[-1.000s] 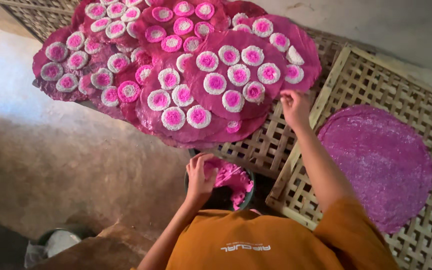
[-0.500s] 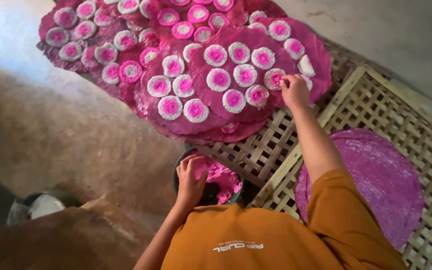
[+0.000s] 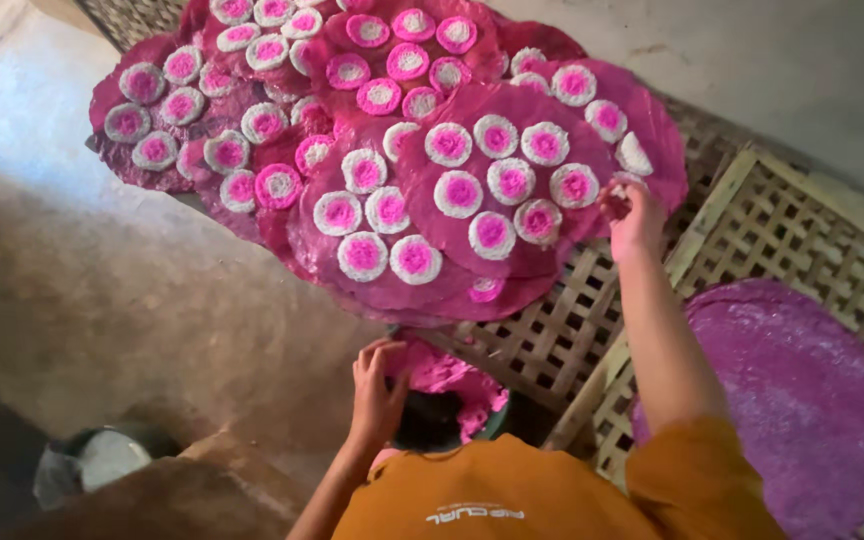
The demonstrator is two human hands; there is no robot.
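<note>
**Two hands, two stations: bowl near the body, sheets at arm's reach**

Two bare hands in view, worn-camera angle looking steeply down over an orange shirt (image 3: 512,500).

Left hand (image 3: 377,390): rests on the rim of a dark bowl (image 3: 432,425) close to the body. Fingers curled loosely, tips touching the pink paste (image 3: 442,370) heaped in the bowl. Whether it has pinched any paste, I cannot tell; the fingertips are hidden against the heap.

Right hand (image 3: 632,215): arm stretched forward and away from the body, fingers bunched together in a pinch at the near right edge of the closest magenta round sheet (image 3: 512,270). Something small and pale seems to sit at the fingertips, too small to be sure.

Relation noted: the sheet lies ahead and to the left of the right hand; its white-and-pink dots (image 3: 457,193) run in rows leftward from the fingertips. The nearest dot (image 3: 574,186) is just beside the hand on its left. Bowl lies well behind the right hand, under the left. Right hand is the nearer one to the sheets; left is the nearer one to the paste.

Surroundings: sheets overlap on a woven lattice rack (image 3: 792,220). To the right of the right forearm, a plain purple round sheet (image 3: 802,400), no dots on it.
</note>
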